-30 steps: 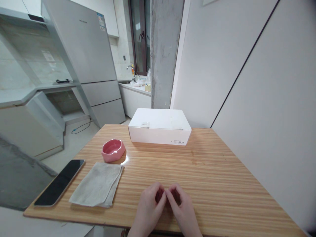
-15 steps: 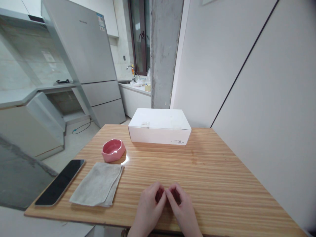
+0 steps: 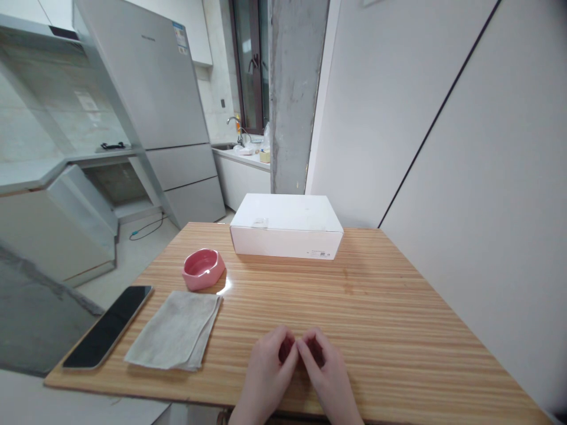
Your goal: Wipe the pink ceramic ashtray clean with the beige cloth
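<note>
My left hand (image 3: 270, 360) and my right hand (image 3: 325, 363) rest close together near the front edge of the wooden table. Each has its fingers curled and its thumb and forefinger tips pressed together, and the two hands meet at those tips. Nothing shows in either one. Left of them lies a folded grey cloth (image 3: 172, 330), apart from my left hand. Behind the cloth stands a pink bowl (image 3: 201, 280) with angular sides. A white closed box (image 3: 283, 242) sits at the far side of the table.
A black-screened phone (image 3: 108, 327) lies at the left edge of the table (image 3: 398, 330). A white wall panel (image 3: 478, 195) runs along the right side. Beyond the table are a grey fridge (image 3: 155, 88), a pillar (image 3: 295, 100) and a sink counter (image 3: 243, 171).
</note>
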`<action>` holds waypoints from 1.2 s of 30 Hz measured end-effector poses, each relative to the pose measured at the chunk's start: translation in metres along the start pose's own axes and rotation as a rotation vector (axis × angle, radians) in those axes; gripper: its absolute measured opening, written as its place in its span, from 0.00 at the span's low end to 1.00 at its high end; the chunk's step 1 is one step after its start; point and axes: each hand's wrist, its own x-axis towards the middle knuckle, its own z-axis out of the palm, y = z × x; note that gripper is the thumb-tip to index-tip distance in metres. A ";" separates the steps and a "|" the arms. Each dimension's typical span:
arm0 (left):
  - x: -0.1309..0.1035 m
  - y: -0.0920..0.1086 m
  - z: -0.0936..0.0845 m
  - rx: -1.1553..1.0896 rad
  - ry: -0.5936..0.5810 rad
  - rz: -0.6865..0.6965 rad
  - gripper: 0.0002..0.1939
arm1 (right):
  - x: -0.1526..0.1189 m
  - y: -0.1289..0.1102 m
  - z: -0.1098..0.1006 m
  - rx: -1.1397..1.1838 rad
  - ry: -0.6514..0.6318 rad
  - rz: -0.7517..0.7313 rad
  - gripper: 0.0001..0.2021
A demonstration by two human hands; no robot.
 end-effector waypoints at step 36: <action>-0.001 0.000 0.001 0.003 0.008 0.005 0.12 | 0.000 -0.003 -0.001 0.026 -0.007 -0.012 0.13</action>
